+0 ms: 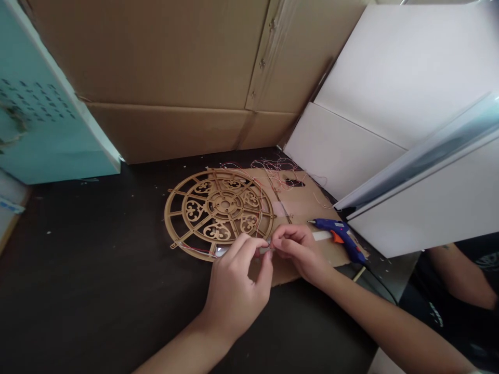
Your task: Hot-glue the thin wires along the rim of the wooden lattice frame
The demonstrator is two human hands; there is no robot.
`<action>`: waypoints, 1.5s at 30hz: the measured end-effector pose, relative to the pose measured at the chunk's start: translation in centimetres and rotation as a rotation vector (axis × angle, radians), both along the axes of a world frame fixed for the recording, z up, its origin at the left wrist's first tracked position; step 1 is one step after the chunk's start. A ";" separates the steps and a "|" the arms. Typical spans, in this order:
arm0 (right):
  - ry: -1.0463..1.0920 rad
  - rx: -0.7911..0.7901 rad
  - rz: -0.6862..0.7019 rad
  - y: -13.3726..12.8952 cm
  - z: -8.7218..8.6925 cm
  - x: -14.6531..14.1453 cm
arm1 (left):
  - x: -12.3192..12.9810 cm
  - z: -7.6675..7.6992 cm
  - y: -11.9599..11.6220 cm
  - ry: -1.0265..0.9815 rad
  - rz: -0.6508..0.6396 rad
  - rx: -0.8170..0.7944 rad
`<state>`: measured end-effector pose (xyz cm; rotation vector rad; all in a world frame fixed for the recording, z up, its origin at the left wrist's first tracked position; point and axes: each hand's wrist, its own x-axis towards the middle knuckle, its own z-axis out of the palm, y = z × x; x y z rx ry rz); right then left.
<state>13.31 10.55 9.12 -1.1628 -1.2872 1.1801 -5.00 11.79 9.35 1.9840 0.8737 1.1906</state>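
My left hand (234, 285) and my right hand (296, 252) meet at the lower right edge of a laser-cut wooden wheel (226, 205) with scrollwork between its spokes. Their fingertips pinch a small pale wired part (265, 249), too small to identify. A thin red and white wire (193, 249) runs along the wheel's lower rim to a small bright light (220, 252). The wheel lies on a cardboard sheet (307, 205), partly overhanging it. Beyond my right hand lies a blue hot glue gun (339, 239) with an orange trigger, and a white glue stick (322, 236) sits against it.
Loose thin wires (275, 171) tangle at the cardboard's far edge. A dark tabletop (97, 259) lies beneath, backed by a cardboard box wall (156, 62). A teal panel (39, 114) stands left, white boards (390, 104) right, and a co-worker's arm (460, 275) rests at right.
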 end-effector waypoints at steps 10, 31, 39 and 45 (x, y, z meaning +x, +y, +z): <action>0.017 0.025 0.037 0.1 0.1 0.0 | 0.1 -0.2 0.1 -0.003 0.000 0.007; -0.003 0.010 0.051 0.1 0.1 0.0 | 0.0 0.0 0.0 -0.019 0.011 0.001; -0.069 0.065 0.050 0.1 1.2 -0.4 | 0.1 -0.1 0.0 -0.003 0.030 0.009; -0.061 0.051 0.069 0.1 1.1 -0.3 | 0.0 0.0 0.0 0.004 0.027 0.005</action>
